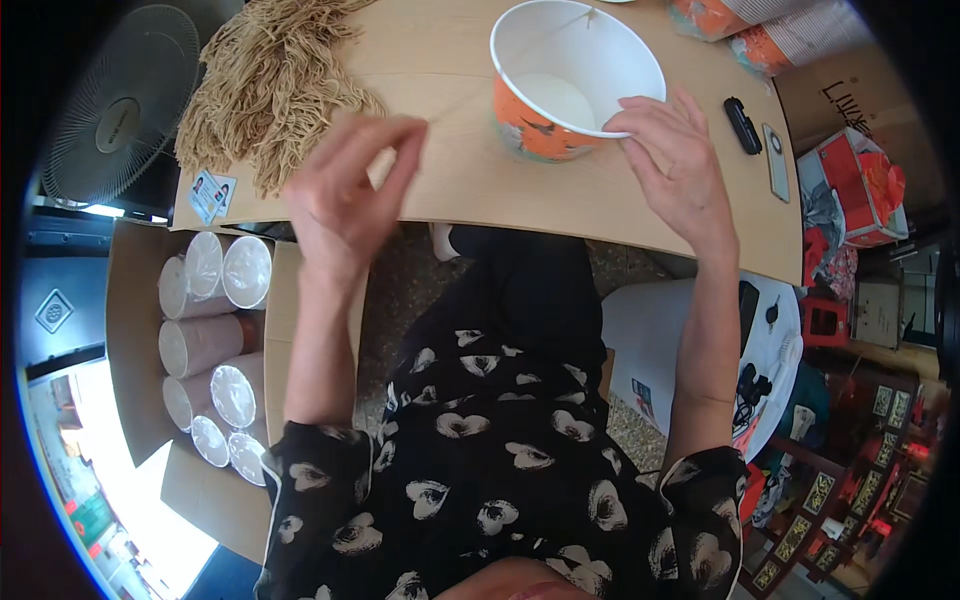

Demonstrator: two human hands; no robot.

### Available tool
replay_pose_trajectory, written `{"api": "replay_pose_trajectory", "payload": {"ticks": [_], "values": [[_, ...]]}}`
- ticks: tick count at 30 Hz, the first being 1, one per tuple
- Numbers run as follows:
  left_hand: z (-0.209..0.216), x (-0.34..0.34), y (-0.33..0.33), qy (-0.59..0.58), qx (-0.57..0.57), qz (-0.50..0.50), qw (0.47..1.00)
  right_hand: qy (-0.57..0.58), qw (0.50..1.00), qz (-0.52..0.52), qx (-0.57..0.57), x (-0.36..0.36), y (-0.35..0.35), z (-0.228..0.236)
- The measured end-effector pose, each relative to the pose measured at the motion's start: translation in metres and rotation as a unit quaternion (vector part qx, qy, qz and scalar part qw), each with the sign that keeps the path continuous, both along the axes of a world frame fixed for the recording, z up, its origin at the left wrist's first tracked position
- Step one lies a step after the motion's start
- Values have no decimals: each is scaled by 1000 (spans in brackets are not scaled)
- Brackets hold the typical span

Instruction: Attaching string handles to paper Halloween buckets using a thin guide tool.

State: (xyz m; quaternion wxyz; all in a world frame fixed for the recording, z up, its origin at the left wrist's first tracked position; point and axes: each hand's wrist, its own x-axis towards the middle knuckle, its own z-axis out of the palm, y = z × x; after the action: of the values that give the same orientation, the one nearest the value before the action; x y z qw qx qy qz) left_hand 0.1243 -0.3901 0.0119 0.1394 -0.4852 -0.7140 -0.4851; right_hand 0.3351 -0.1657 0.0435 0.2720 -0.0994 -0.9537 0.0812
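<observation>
A large round paper tub (545, 130), orange-patterned outside and white inside, stands tilted on the cardboard-topped table (450, 195). My right hand (675, 150) pinches its near right rim between thumb and fingers. A thin brownish strand (588, 14) shows at its far rim. Left of the tub, my left hand (350, 190) is raised above the table's near edge. Its thumb and forefinger meet in a pinch, slightly blurred, and whatever they hold is too small to make out. Beyond that hand lies a heap of tan yarn-like strands (280, 85).
Several wrapped stacks of paper cups (235, 390) fill an open carton (140, 330) at lower left. A fan (118, 125) stands far left, near small cards (210, 195) on the table. At right lie a black object (741, 125) and a phone (776, 162); more stacked tubs (800, 45) sit behind.
</observation>
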Motion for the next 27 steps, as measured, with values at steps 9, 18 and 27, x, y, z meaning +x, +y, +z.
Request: {"api": "replay_pose_trajectory", "payload": {"ticks": [9,18,27], "values": [[20,-86,43,42,118,-37,991,-11,1000,0,-20,2,-1,7],[-25,50,44,-219,62,-147,963,8,994,33,-107,-22,-26,1],[-41,62,63,-296,111,-95,944,38,981,35,-185,-28,-36,1]]}}
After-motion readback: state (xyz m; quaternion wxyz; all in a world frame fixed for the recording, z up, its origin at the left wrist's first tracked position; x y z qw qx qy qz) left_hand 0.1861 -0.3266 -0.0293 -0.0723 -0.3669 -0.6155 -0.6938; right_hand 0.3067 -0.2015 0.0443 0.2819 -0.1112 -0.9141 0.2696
